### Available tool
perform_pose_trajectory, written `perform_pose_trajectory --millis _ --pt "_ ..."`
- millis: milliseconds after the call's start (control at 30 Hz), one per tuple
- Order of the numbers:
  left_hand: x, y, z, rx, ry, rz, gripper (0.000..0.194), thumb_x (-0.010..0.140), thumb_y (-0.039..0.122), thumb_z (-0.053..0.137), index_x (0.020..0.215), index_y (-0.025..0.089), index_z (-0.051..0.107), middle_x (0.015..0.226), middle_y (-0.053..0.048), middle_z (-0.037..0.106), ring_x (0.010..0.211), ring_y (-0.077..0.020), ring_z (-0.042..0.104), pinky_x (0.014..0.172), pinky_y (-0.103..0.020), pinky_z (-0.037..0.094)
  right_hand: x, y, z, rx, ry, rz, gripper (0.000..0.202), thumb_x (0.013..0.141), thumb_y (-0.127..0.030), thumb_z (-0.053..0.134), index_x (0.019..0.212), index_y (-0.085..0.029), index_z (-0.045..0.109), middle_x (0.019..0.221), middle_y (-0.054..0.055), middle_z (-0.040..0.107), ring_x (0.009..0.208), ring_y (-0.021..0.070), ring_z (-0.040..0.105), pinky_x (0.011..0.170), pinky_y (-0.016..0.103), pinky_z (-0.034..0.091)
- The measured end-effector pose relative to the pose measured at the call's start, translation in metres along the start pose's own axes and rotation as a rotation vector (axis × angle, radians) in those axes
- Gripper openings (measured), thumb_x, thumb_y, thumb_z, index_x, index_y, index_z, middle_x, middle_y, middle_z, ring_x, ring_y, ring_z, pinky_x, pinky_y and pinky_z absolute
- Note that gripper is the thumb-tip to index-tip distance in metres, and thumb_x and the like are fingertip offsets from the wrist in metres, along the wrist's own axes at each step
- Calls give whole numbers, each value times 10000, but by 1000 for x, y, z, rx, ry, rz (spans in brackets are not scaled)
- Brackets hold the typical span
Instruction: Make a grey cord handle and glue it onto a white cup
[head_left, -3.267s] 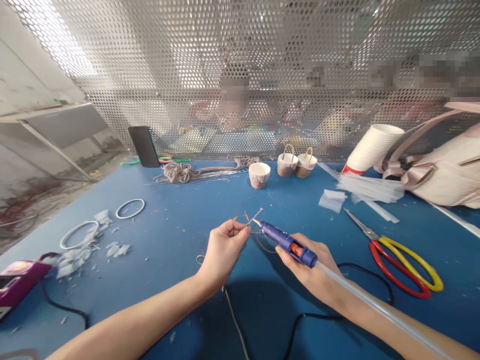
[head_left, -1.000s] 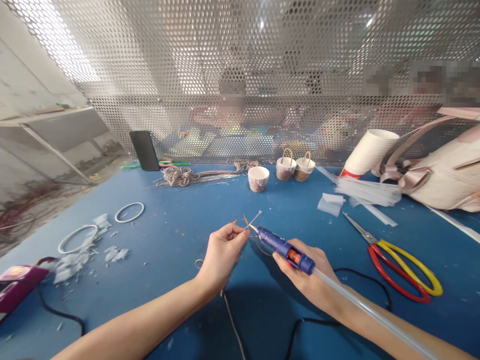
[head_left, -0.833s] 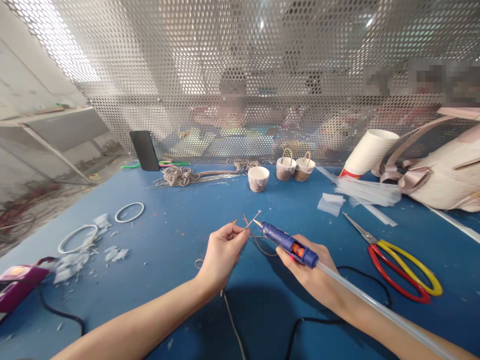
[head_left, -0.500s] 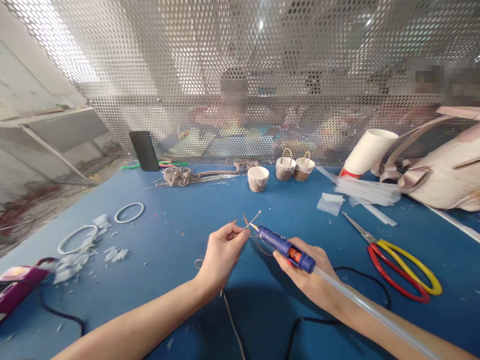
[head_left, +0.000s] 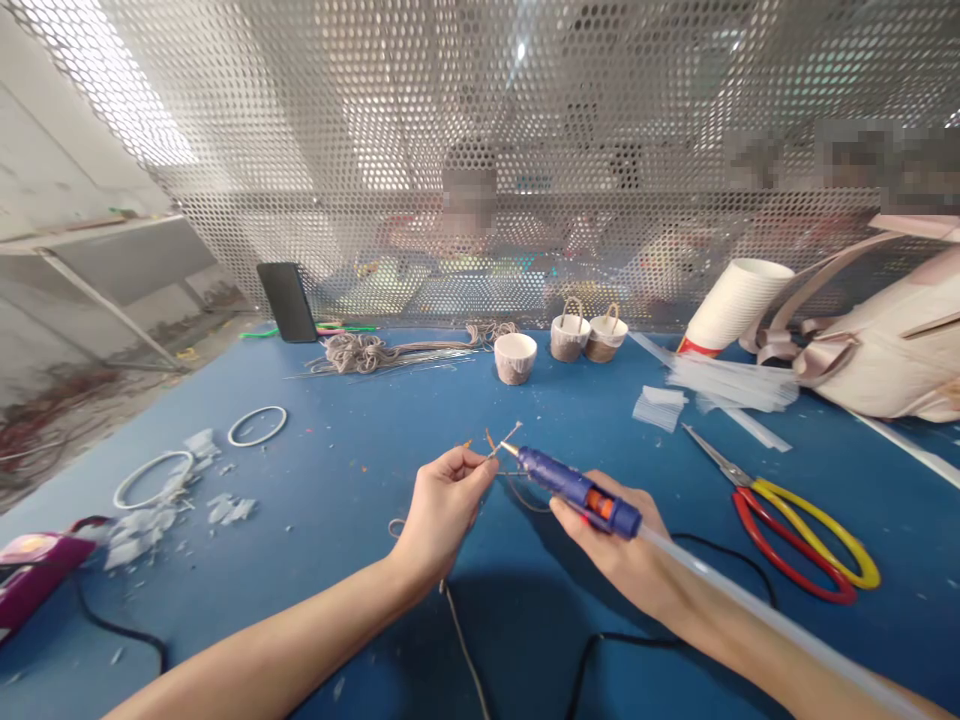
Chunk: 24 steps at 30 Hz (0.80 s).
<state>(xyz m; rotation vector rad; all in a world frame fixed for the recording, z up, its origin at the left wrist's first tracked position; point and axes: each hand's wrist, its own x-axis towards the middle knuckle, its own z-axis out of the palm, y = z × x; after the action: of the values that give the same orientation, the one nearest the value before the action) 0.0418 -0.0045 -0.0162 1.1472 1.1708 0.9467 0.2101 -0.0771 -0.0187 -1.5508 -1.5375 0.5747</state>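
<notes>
Between thumb and fingertips, my left hand (head_left: 448,500) pinches a thin cord (head_left: 466,640), with its wrapped end sticking out past the thumb and the rest trailing down toward the table's front. My right hand (head_left: 611,530) is closed around a blue hot glue gun (head_left: 577,487), a long clear glue stick (head_left: 750,593) running out of its back. The gun's nozzle points left at the cord's end, touching or very close to it. Beyond the hands stands a cord-wrapped paper cup (head_left: 515,360). Two small handled baskets (head_left: 570,337) are farther right.
Red-and-yellow scissors (head_left: 795,530) lie at right, near clear glue sticks (head_left: 731,380), stacked paper cups (head_left: 739,300) and a pale bag (head_left: 892,330). Bundled cord (head_left: 356,353) and a phone (head_left: 288,302) are at the back. White rings (head_left: 257,426) and a purple device (head_left: 41,575) occupy the left.
My right hand and the glue gun have shifted slightly right and down. My left hand keeps its pinch on the cord almost unmoved.
</notes>
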Motion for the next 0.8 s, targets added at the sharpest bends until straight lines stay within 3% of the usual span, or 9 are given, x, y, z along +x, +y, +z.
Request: perform_pose_trajectory --millis 100,233,333,467,567,667,733,800 --pt "0 1 -1 -3 15 -12 296 652 408 690 608 161 532 412 107 308 348 -28 242 350 -168 165 13 4 -12 24 35 140 320 822 -469 518 715 -189 630 519 -8 579 456 136 539 501 246 436" --pt "1 1 -1 -17 11 -20 308 644 420 699 612 163 533 418 109 302 350 -27 237 355 -169 158 41 26 -22 -31 28 284 406 823 -542 485 809 -188 684 605 21 663 585 186 629 542 273 461" --pt "0 2 0 -25 4 -18 315 633 422 707 603 164 528 417 110 300 355 -27 230 359 -170 160 61 46 -21 -130 56 284 386 788 -518 525 890 -179 679 815 66 716 750 237 661 615 305 484" --pt "-1 4 1 -27 4 -19 330 614 431 716 592 163 525 420 111 296 358 -26 223 359 -171 163 73 58 -16 -193 8 242 374 779 -459 522 976 -176 667 902 73 716 875 264 654 755 342 482" --pt "-3 5 1 -32 3 -13 333 610 433 717 590 163 522 423 111 293 357 -26 227 360 -171 168 65 52 -26 -240 -27 202 377 771 -483 533 969 -186 655 900 77 706 873 274 647 771 359 467" --pt "-3 7 -1 -30 3 -9 322 617 427 714 598 162 533 421 109 298 352 -26 233 357 -169 167 41 34 -50 -540 1 193 299 744 -496 570 739 -199 606 721 81 668 780 296 633 708 379 446" --pt "-3 8 0 -33 0 -11 312 624 420 712 604 161 538 420 108 302 350 -25 232 354 -167 165 21 16 -65 -754 -107 226 301 746 -475 576 596 -222 512 592 47 610 656 268 607 603 353 425" --pt "-3 9 2 -39 -12 -11 303 630 410 712 607 162 539 417 107 308 349 -25 234 352 -165 169 5 -2 -69 -651 -307 252 313 787 -453 537 576 -228 484 563 10 588 567 210 572 539 316 414"
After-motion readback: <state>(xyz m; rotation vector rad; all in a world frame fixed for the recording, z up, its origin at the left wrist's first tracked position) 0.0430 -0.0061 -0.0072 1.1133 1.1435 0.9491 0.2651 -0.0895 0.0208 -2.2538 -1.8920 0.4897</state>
